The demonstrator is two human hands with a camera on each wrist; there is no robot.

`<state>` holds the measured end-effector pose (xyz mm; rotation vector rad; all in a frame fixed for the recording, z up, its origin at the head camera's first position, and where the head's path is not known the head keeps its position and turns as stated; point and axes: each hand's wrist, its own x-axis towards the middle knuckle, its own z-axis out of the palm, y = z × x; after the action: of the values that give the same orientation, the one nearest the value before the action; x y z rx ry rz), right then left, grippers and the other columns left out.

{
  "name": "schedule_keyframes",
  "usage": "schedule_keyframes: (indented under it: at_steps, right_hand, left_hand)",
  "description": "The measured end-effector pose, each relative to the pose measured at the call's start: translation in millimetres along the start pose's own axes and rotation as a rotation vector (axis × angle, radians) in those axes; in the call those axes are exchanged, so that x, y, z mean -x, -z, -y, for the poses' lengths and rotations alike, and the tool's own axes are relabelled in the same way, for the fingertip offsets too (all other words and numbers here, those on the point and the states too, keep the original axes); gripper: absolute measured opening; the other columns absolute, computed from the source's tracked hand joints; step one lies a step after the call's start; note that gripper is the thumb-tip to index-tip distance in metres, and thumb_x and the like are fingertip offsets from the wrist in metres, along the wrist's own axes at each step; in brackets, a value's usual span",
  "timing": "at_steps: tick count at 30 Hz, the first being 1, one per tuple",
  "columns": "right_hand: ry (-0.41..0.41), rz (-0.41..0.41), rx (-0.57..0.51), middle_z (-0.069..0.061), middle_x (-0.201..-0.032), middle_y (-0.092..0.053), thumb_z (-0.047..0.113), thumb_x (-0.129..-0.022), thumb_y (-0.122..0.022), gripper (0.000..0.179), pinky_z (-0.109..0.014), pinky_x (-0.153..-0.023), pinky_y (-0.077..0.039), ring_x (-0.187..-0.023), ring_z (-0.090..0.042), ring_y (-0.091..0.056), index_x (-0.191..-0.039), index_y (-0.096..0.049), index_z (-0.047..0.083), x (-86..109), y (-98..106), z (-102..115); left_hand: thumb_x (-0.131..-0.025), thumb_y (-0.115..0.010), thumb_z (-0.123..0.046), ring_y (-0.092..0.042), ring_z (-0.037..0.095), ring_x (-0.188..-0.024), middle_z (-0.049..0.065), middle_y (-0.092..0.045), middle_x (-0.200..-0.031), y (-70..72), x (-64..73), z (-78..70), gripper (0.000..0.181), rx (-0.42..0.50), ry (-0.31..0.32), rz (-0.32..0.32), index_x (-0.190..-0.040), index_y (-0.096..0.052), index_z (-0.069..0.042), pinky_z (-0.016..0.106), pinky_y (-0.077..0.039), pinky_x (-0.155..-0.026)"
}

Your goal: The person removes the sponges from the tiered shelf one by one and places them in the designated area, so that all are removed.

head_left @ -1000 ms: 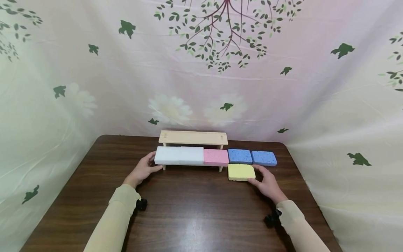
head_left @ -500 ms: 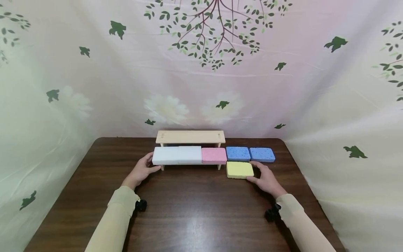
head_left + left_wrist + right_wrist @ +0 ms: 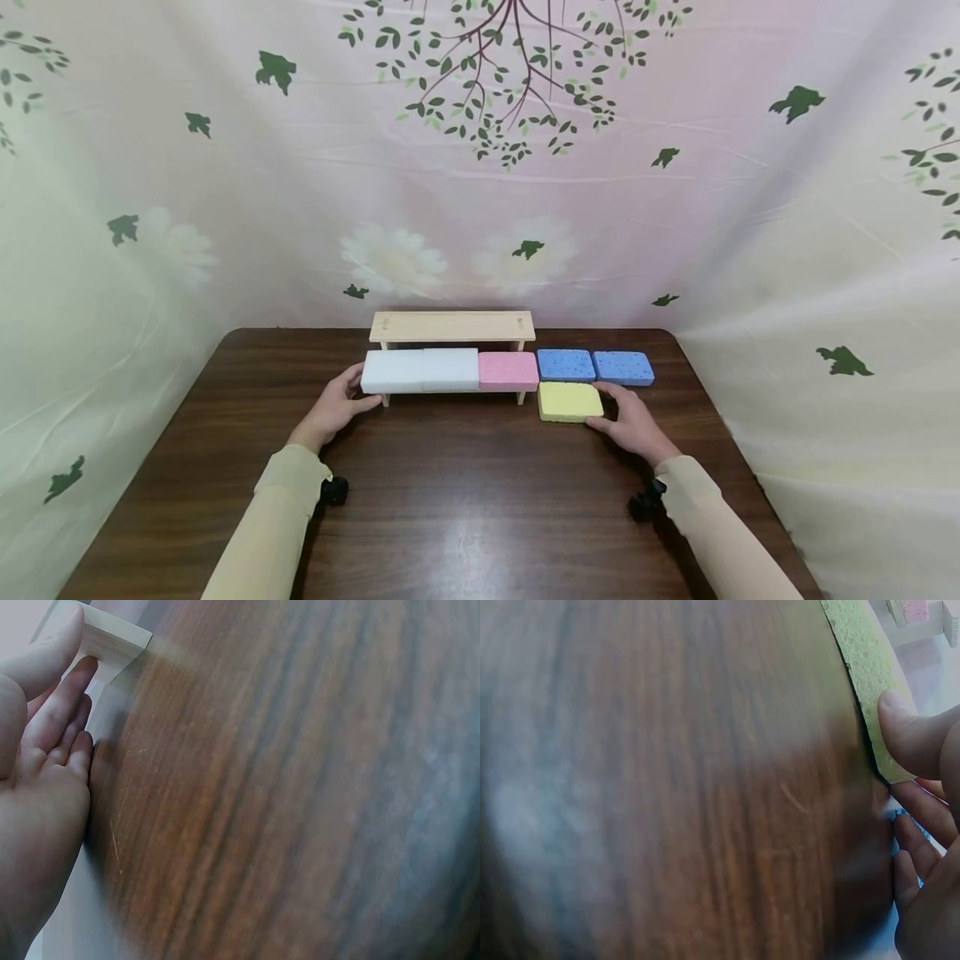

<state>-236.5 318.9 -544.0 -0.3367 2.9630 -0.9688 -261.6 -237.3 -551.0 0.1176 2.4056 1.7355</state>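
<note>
My left hand (image 3: 335, 408) holds the left end of a small two-step wooden rack (image 3: 452, 326), thumb at the front and fingers reaching behind. In the left wrist view a pale corner of the rack (image 3: 120, 637) shows at the fingertips. Two white sponges (image 3: 393, 369) and a pink sponge (image 3: 507, 369) lie side by side along the front step. With thumb and fingers, my right hand (image 3: 633, 423) pinches the right end of a yellow sponge (image 3: 570, 402), just right of the rack. The right wrist view shows the thumb against its porous side (image 3: 866, 682).
Two blue sponges (image 3: 566, 365) lie in line with the pink one, right of the rack and behind the yellow one. The dark wooden table (image 3: 465, 492) stretches toward me. A printed cloth (image 3: 450, 200) hangs behind and at both sides.
The head view has shifted slightly, moving the whole scene a little left in the picture. Both hands keep their places at the rack and the yellow sponge.
</note>
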Motion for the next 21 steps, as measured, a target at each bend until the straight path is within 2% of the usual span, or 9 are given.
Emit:
schedule_keyframes:
  at_steps: [11,21]
  right_hand:
    - [-0.029,0.02,-0.025,-0.028,-0.152,-0.051,0.019,-0.095,-0.081,0.069,-0.067,-0.114,-0.038,-0.141,-0.049,-0.046,-0.152,-0.048,-0.002,-2.3,4.3,-4.0]
    - [-0.008,0.034,-0.025,-0.028,-0.153,-0.05,0.017,-0.095,-0.081,0.07,-0.067,-0.113,-0.038,-0.142,-0.049,-0.045,-0.153,-0.047,-0.001,-1.7,6.6,-4.6]
  left_hand:
    - [-0.096,-0.078,-0.011,-0.037,0.042,-0.151,0.022,-0.046,-0.16,-0.7,2.7,-2.8,0.08,0.006,-0.02,0.001,-0.163,-0.035,-0.007,0.062,-0.025,-0.124]
    - [-0.095,-0.079,-0.011,-0.036,0.042,-0.152,0.022,-0.046,-0.161,-0.4,3.6,-4.9,0.082,0.009,-0.017,0.001,-0.163,-0.034,-0.006,0.062,-0.024,-0.124]
